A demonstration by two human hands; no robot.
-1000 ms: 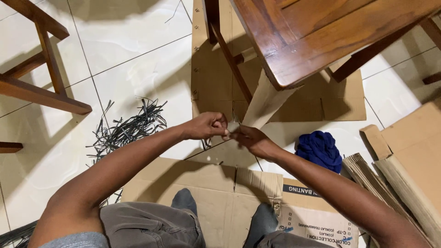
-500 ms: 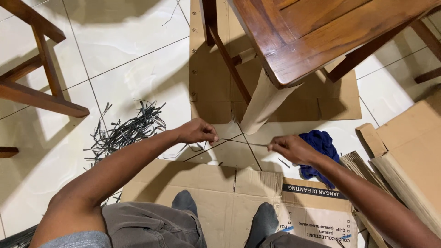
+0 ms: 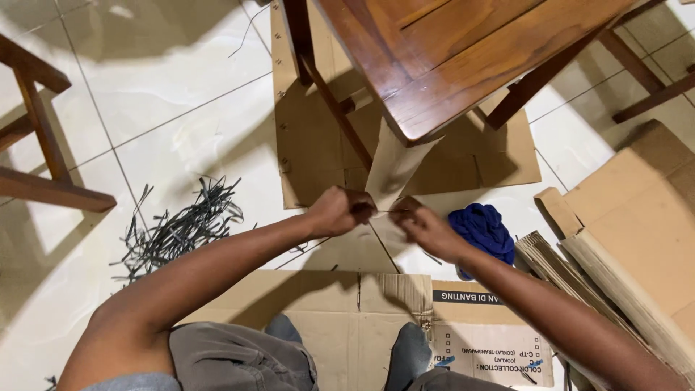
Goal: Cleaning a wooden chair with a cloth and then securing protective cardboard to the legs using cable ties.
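Note:
My left hand (image 3: 339,210) and my right hand (image 3: 426,226) meet close together in front of a chair leg wrapped in brown cardboard (image 3: 394,163). Both hands pinch a thin dark strap (image 3: 382,211) that runs around the bottom of the wrapped leg. The wooden chair (image 3: 463,58) stands over a flat cardboard sheet (image 3: 311,137). The strap's ends are mostly hidden by my fingers.
A pile of cut black straps (image 3: 181,228) lies on the white tiles at left. A blue cloth bundle (image 3: 481,228) sits right of my hands. Folded cardboard pieces (image 3: 622,246) lie at right, another wooden chair frame (image 3: 36,145) at far left, and a flat printed box (image 3: 478,340) by my knees.
Half a second ago my hands were spread apart with the strap stretched between them. They have now come back together at the wrapped leg.

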